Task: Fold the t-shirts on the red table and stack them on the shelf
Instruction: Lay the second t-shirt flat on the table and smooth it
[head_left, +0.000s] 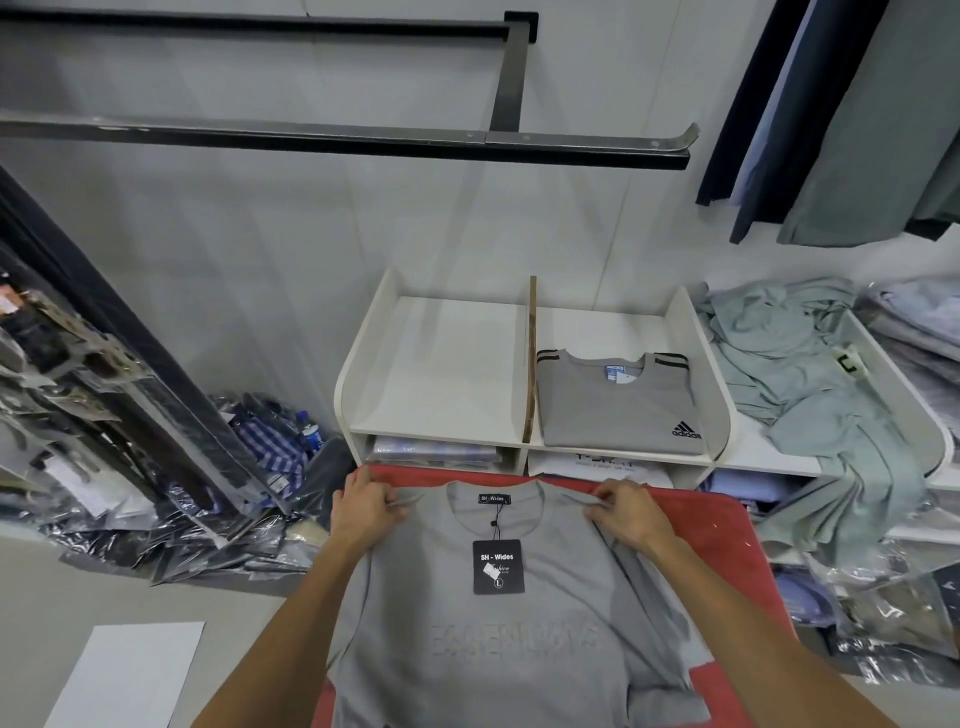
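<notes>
Two bare forearms, left hand (366, 506), right hand (626, 512), no sleeves visible

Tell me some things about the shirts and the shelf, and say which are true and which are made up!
1. Both hands, left hand and right hand, pinch the grey shirt at its shoulders. True.
2. The shirt lies on a blue table. False: the table is red.
3. A folded shirt sits in the shelf's right top compartment. True.
4. The left top compartment holds two shirts. False: it holds none.
5. A black tag lies on the shirt's chest. True.
</notes>
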